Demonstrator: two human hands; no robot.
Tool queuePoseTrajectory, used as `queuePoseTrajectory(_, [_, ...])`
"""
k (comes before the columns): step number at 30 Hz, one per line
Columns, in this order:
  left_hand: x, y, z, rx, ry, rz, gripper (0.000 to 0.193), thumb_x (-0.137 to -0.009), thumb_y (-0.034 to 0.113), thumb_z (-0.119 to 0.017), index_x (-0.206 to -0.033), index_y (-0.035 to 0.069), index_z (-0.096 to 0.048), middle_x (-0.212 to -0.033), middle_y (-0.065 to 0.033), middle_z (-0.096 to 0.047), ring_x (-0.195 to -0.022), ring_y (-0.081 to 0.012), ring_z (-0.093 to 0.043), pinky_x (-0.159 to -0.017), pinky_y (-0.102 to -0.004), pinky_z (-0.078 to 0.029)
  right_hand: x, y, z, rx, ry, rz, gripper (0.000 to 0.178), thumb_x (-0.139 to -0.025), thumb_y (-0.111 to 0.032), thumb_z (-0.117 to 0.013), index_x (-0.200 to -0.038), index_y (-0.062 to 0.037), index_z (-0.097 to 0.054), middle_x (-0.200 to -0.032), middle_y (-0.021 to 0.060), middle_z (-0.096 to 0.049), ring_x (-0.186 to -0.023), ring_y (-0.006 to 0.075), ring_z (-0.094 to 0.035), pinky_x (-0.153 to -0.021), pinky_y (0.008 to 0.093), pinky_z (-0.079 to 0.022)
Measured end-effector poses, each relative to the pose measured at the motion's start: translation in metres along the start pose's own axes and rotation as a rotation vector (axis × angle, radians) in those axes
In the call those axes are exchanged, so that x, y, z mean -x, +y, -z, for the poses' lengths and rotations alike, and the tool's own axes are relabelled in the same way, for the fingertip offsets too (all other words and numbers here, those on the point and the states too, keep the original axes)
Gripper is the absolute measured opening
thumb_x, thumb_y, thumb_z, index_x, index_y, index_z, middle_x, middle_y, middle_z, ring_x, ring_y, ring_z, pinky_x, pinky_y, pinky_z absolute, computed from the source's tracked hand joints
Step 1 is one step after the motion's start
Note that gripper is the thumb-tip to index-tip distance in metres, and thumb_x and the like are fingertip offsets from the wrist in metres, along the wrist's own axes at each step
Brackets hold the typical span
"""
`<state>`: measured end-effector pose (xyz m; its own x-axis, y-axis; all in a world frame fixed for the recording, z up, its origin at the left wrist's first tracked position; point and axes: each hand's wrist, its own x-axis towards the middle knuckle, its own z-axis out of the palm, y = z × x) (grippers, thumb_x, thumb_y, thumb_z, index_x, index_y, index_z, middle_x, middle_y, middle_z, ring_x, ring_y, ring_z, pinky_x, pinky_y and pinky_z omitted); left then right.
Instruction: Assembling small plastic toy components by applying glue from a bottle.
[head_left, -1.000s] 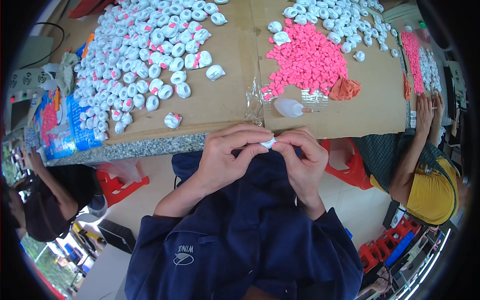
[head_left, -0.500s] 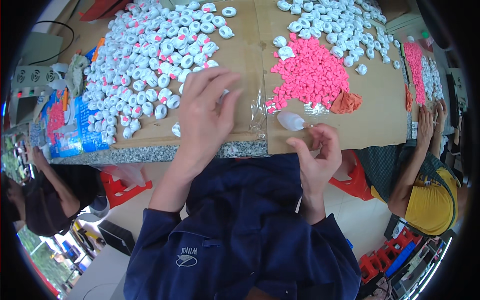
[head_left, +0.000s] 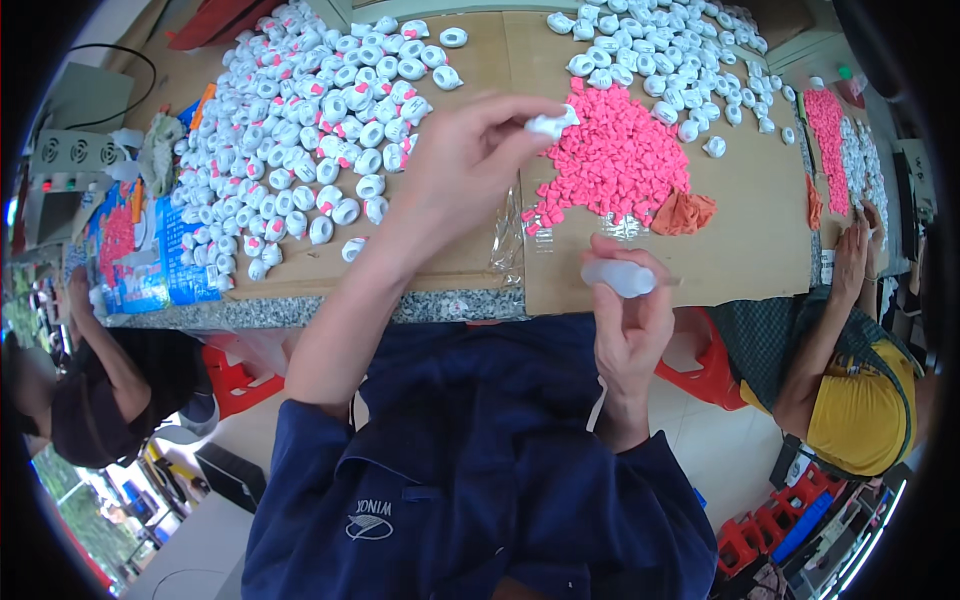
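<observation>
My left hand (head_left: 468,165) is closed in a pinch on a small white rounded piece (head_left: 548,123), held above the left edge of a heap of small pink pieces (head_left: 620,150). In my right hand (head_left: 634,330), near the front edge of the cardboard, is a small translucent squeeze bottle (head_left: 612,275) with a thin tip pointing right. Across the left half lies a big spread of white rounded pieces (head_left: 300,140), many with an oval opening and some with a pink part on them. Another group of white pieces (head_left: 690,70) sits behind the pink heap.
A crumpled orange cloth (head_left: 685,214) lies at the heap's near right side. Cardboard (head_left: 740,250) covers the stone-edged table (head_left: 450,305). Co-workers sit at either side, one in a yellow sleeve (head_left: 855,400) on the right. Red stools (head_left: 235,380) stand below the table edge.
My left hand has moved right and away from the left spread and now holds a white piece. The bottle, which lay on the cardboard by my right fingers, is now gripped and lifted.
</observation>
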<state>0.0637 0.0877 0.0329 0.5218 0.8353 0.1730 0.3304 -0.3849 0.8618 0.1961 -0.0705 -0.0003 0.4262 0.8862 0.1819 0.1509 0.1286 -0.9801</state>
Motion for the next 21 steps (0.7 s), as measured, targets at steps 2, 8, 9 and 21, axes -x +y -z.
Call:
queuePoseTrajectory(2, [0.031, 0.0, 0.007, 0.684, -0.093, 0.34, 0.025, -0.082, -0.001, -0.056, -0.108, -0.002, -0.057, -0.097, -0.011, -0.062, -0.078, -0.0138, -0.06, -0.071, -0.0264, -0.05, 0.004, -0.008, 0.001, -0.12, -0.011, -0.063, 0.036, -0.082, -0.003, -0.058, -0.114, 0.0037, -0.044, -0.098, 0.0146, -0.059, -0.089, 0.0142, -0.054, -0.072, 0.0222, -0.042])
queuePoseTrajectory(8, [0.09, -0.01, 0.001, 1.055, -0.003, 0.484, 0.027, -0.082, -0.001, -0.058, -0.109, -0.004, -0.055, -0.1, -0.0126, -0.061, -0.091, -0.0189, -0.061, -0.082, -0.0286, -0.05, 0.003, -0.012, 0.015, -0.031, -0.094, 0.083, 0.035, -0.069, -0.006, -0.072, -0.099, 0.006, -0.059, -0.079, 0.0095, -0.061, -0.067, 0.0126, -0.053, -0.061, 0.0231, -0.042])
queuePoseTrajectory(9, [0.093, -0.011, -0.001, 1.074, 0.03, 0.484, 0.025, -0.083, -0.003, -0.056, -0.108, -0.003, -0.056, -0.099, -0.0109, -0.062, -0.089, -0.015, -0.061, -0.082, -0.0269, -0.05, 0.002, -0.014, 0.014, -0.01, -0.109, 0.083, 0.034, -0.067, -0.008, -0.074, -0.095, 0.0063, -0.061, -0.076, 0.0085, -0.06, -0.064, 0.0121, -0.05, -0.057, 0.0227, -0.039])
queuePoseTrajectory(21, [0.102, -0.013, -0.004, 0.976, 0.006, 0.492, 0.029, -0.083, -0.003, -0.056, -0.112, -0.006, -0.054, -0.104, -0.013, -0.061, -0.092, -0.0155, -0.06, -0.084, -0.0276, -0.049, 0.001, -0.023, 0.006, 0.086, -0.19, -0.039, 0.028, -0.065, -0.004, -0.073, -0.09, 0.0062, -0.064, -0.071, 0.0076, -0.061, -0.06, 0.0116, -0.047, -0.053, 0.0228, -0.035])
